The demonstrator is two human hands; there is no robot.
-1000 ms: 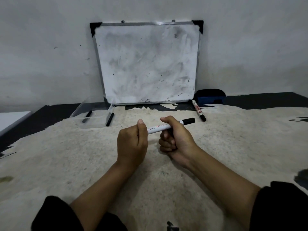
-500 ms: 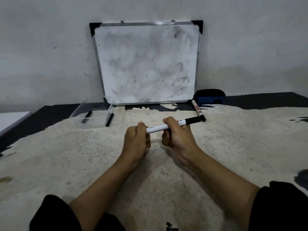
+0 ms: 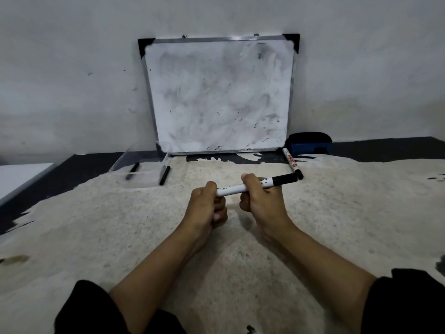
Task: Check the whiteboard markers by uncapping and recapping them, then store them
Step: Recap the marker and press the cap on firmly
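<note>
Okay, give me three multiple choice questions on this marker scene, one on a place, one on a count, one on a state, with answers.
1. Where does the eraser sit?
A. right of the whiteboard
B. in the clear tray
C. on a sleeve

2. How many hands grip the held marker?
A. none
B. one
C. two

3. The held marker's black cap is:
A. on
B. on the table
C. in the tray

Answers: 1 A, it lies by the board's lower right corner. 2 C, left hand and right hand both hold its barrel. 3 A, the cap covers its right end.

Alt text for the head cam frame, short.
Both hands hold one capped white marker level over a table: left hand at its tail, right hand mid-barrel. Behind, a smudged whiteboard leans on the wall.
</note>
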